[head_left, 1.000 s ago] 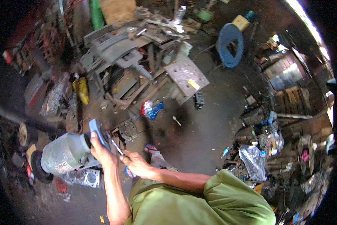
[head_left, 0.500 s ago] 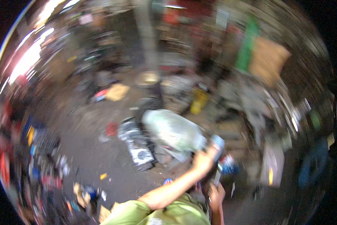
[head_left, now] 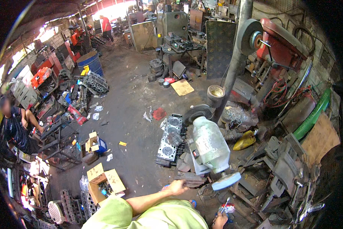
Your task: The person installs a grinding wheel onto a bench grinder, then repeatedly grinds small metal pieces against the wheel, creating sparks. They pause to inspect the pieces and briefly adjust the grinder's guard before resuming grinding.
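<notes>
My left hand [head_left: 177,187] is closed, fingers curled, in front of my body; whatever it might hold is hidden. Low on the right, my right hand [head_left: 220,220] grips a slim shiny metal rod [head_left: 225,205] that points upward. Just ahead stands a bench grinder [head_left: 210,144] with a worn pale green body. Its near wheel [head_left: 226,181] is light blue, and a dark wheel [head_left: 197,113] sits at its far end. Neither hand touches the grinder. My left hand is left of the near wheel, my right hand below it.
An engine cylinder head [head_left: 169,139] lies on the floor left of the grinder. A metal post [head_left: 232,65] rises behind it. Scrap metal [head_left: 282,171] crowds the right. Open cardboard boxes [head_left: 116,180] stand at left, where a person [head_left: 17,122] sits. Another person [head_left: 106,27] stands far back.
My view has swung and steadied from a blur. My left hand has drawn back from beside the grinder's near wheel toward my body. My right hand stays low on the right.
</notes>
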A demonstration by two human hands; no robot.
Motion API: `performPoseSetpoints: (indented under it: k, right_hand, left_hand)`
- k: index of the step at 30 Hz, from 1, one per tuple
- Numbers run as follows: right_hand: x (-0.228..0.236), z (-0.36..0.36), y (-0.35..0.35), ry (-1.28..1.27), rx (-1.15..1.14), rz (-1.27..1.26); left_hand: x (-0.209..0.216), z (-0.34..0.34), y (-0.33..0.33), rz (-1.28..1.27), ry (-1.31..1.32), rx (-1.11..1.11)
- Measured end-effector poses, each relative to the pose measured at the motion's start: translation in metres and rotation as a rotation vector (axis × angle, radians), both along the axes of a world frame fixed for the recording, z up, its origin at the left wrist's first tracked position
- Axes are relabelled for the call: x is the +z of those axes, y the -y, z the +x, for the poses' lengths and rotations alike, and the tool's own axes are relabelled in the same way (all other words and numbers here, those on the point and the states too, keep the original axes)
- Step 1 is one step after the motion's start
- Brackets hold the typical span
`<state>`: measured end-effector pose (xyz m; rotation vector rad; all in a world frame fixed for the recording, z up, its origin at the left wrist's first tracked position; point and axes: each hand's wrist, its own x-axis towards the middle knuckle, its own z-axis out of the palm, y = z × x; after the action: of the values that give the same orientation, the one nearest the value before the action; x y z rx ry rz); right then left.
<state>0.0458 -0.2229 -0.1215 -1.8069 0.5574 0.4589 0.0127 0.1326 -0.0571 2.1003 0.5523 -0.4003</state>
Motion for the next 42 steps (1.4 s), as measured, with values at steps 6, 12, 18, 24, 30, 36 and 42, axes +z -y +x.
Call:
performPoseSetpoints:
  k: [6, 12, 18, 24, 30, 36, 42]
  right_hand:
    - [-0.019, 0.051, 0.039, -0.014, -0.014, 0.106]
    - [0.0, 0.069, 0.055, 0.007, 0.066, 0.119]
    - [0.018, 0.09, 0.067, 0.323, 0.189, -0.32]
    - [0.062, 0.138, 0.092, 0.445, -0.124, -0.192]
    - [0.099, 0.203, 0.138, 0.513, -0.169, -0.429]
    - [0.096, 0.28, 0.208, 0.468, 0.162, -0.943]
    - [0.082, 0.324, 0.239, 0.605, 0.409, -1.061]
  left_hand:
    - [-0.051, -0.065, 0.006, -0.038, -0.237, 0.295]
    - [-0.114, -0.169, 0.009, 0.158, -0.546, 0.328]
    - [-0.162, -0.242, 0.007, 0.164, -0.383, 0.224]
    - [-0.188, -0.232, 0.002, 0.063, -0.299, 0.19]
    - [-0.126, -0.167, 0.007, -0.045, -0.237, 0.51]
    - [-0.056, -0.138, 0.024, -0.233, -0.22, 0.787]
    - [-0.059, -0.193, 0.02, 0.214, -0.428, 0.566]
